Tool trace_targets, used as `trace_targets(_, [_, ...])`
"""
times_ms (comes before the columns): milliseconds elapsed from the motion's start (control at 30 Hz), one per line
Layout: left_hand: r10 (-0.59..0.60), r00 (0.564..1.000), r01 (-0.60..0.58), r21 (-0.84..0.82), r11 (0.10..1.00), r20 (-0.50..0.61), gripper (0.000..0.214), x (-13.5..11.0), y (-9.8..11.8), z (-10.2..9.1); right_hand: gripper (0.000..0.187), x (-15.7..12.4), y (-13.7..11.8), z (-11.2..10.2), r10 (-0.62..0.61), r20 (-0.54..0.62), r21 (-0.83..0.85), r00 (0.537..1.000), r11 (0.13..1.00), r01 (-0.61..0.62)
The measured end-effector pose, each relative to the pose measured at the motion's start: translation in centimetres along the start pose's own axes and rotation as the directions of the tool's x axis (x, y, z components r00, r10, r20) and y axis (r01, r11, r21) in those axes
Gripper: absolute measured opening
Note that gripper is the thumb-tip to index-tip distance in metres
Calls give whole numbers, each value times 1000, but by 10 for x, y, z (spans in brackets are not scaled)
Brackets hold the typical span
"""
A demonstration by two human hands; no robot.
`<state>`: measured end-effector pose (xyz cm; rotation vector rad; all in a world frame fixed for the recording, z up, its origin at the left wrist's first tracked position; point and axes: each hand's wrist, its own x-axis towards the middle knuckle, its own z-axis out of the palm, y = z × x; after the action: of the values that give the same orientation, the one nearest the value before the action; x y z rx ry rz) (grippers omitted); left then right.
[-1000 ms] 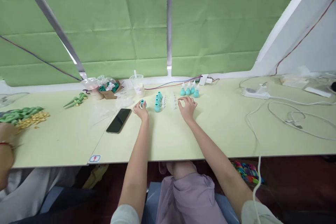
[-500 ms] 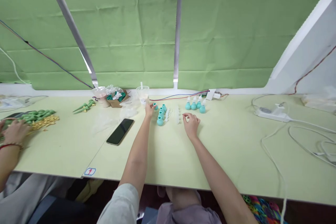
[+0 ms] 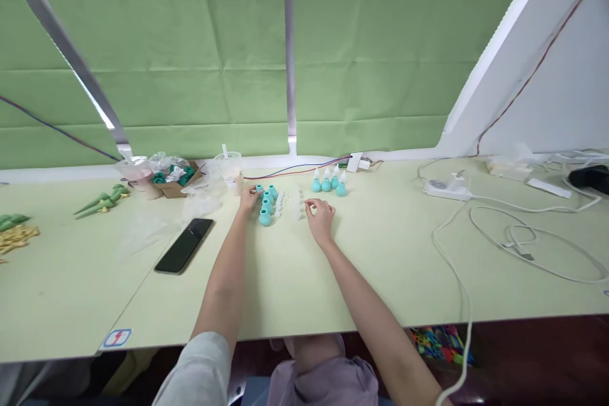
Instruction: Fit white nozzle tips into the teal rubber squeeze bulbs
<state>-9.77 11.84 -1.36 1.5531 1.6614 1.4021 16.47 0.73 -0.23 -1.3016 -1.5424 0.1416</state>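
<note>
Bench and room survey: both hands at the small parts

Surface under my view is a pale green table [image 3: 333, 279], made of two boards butted together, with a red-marked sticker [image 3: 117, 337] at the near edge. Behind it hangs a creased green fabric backdrop [image 3: 190, 44], crossed by a metal pole [image 3: 288, 44]. A white panel [image 3: 499, 44] slants down on the right.

The left hand [image 3: 248, 198] lies at the far end of a cluster of teal bulbs [image 3: 266, 204], its fingers curled against the rearmost one. I cannot tell whether it grips that bulb.

The right hand [image 3: 320, 219] rests on the table just beside the rows of white caps [image 3: 290, 202], with its fingers bent and its thumb and forefinger drawn close. The view is too small to show whether it holds anything.

Four capped teal bottles [image 3: 328, 183] stand behind the right hand, near the back edge.

To the left I note a black phone [image 3: 184, 245], a clear cup [image 3: 229, 165], a cardboard box [image 3: 174, 177] and green toy pieces [image 3: 102, 200]. To the right lie a white power strip [image 3: 442, 189] and loose white cables [image 3: 523, 235].
</note>
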Motion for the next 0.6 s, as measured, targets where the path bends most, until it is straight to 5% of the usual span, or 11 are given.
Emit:
trace_targets(200, [-20, 996, 23, -27, 999, 85, 35, -3, -1, -2, 18, -2, -4, -3, 14, -11, 4, 1000, 1000, -14])
trace_targets(400, [-102, 994, 107, -115, 988, 48, 60, -11, 4, -15, 40, 51, 24, -27, 214, -333, -78, 918, 964, -253])
trace_targets(467, [-66, 998, 65, -115, 991, -4, 52, -17, 12, -26, 46, 82, 44, -38, 217, -255, -130, 942, 958, -255])
trace_targets(600, [123, 988, -127, -37, 991, -88, 32, -39, 43, -52, 35, 121, 79, -54, 188, 78, -162, 979, 971, -174])
